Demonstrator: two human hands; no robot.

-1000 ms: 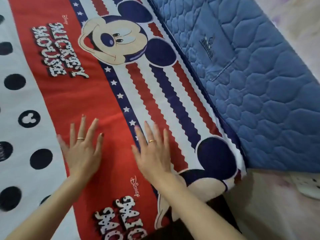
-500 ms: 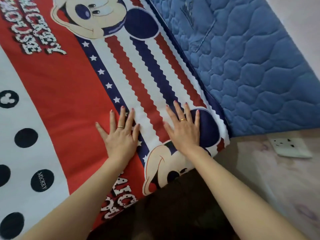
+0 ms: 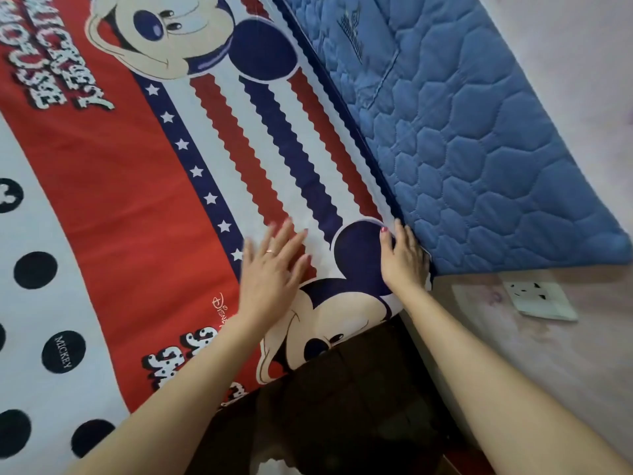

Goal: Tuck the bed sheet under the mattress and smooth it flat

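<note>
The bed sheet (image 3: pixel 130 200) is red, white and navy with cartoon mouse prints, stars and black dots, and it lies flat over the bed. A blue quilted mattress (image 3: pixel 479 138) leans against the wall along the sheet's right edge. My left hand (image 3: pixel 270 269) lies flat on the sheet with fingers spread, slightly blurred. At the sheet's right corner my right hand (image 3: pixel 402 255) has its fingers pushed into the gap where the sheet meets the blue mattress, thumb on top; the fingertips are hidden.
A pale pink wall (image 3: pixel 565 354) runs along the right with a white socket plate (image 3: pixel 537 299) just below the blue mattress corner. Dark fabric (image 3: pixel 342 406) shows at the near edge of the bed, between my forearms.
Both hands slid right across the sheet. My right hand moved from lying flat on the navy ear print to the sheet's edge, fingers into the gap by the blue mattress.
</note>
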